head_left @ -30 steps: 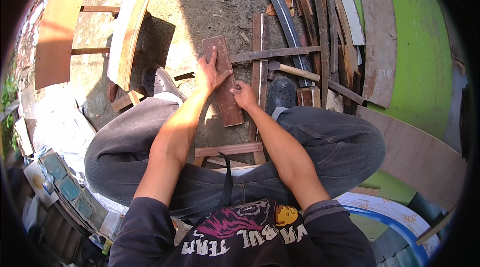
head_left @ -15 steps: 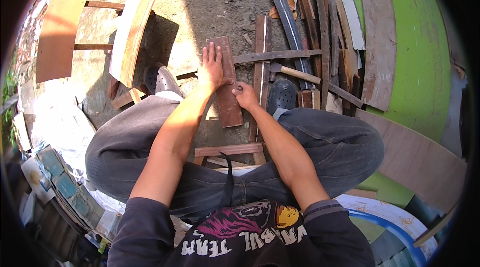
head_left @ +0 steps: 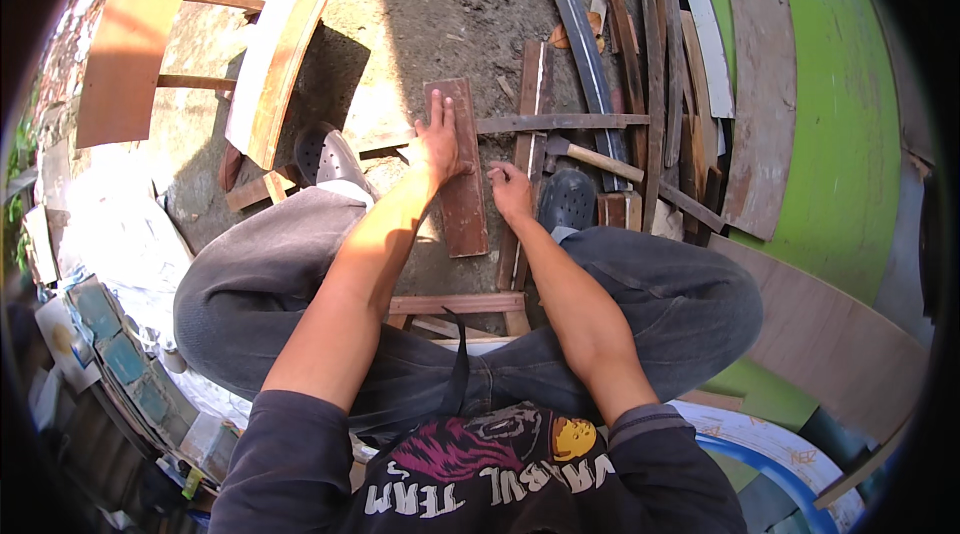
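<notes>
Left hand [head_left: 440, 139] lies flat, fingers spread, palm down on a short reddish-brown board [head_left: 458, 166]. Reads as pinning it so it can't slide. Board lies flat on the dirt ground [head_left: 450, 14], long axis running near-to-far, just ahead of the person's knees and between the two feet.

Right hand [head_left: 510, 189] sits at the board's right edge, fingers curled in loosely. Looks like it's pinching or steadying that edge, but can't tell whether it holds anything small.

Just right of the board: a long narrow batten [head_left: 525, 164] parallel to it, and a thin strip [head_left: 560, 121] crossing both at roughly a right angle, its left end meeting the board near the left hand. A hammer [head_left: 590, 159] lies just right of the right hand, head toward it, probably parked there for easy reach.

Far right: a stack of curved planks and offcuts [head_left: 660, 84] against a green curved panel [head_left: 840, 104]. Far left: a pale wide plank [head_left: 285, 44] propped on a frame, throwing shadow over the ground.
</notes>
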A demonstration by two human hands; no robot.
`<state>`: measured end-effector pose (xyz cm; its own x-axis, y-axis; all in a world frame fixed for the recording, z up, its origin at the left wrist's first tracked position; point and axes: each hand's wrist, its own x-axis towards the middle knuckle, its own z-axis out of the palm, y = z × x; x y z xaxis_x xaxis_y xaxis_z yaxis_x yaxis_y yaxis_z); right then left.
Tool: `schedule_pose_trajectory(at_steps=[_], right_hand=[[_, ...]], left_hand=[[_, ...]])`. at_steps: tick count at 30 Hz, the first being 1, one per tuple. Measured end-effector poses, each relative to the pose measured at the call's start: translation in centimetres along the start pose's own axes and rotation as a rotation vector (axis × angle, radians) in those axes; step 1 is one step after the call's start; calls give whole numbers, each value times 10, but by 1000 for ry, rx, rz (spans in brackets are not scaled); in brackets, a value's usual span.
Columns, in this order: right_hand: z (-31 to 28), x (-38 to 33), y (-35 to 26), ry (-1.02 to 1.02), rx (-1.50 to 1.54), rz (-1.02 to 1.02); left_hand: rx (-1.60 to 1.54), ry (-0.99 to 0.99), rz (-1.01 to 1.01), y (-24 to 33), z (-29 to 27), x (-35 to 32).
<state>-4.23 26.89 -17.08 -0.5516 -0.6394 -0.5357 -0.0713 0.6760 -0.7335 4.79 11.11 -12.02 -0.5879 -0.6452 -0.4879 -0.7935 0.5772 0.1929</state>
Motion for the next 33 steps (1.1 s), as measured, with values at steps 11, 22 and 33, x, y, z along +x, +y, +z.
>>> schedule_pose_trajectory(at_steps=[11, 22, 33], right_hand=[[5, 43, -49, 28, 61, 17], [11, 48, -73, 165, -257, -38], [17, 43, -78, 206, -230, -26]], left_hand=[[-18, -74, -84, 1, -2, 4], [-67, -145, -90, 1, -13, 3], [-82, -122, -119, 2, -5, 8]])
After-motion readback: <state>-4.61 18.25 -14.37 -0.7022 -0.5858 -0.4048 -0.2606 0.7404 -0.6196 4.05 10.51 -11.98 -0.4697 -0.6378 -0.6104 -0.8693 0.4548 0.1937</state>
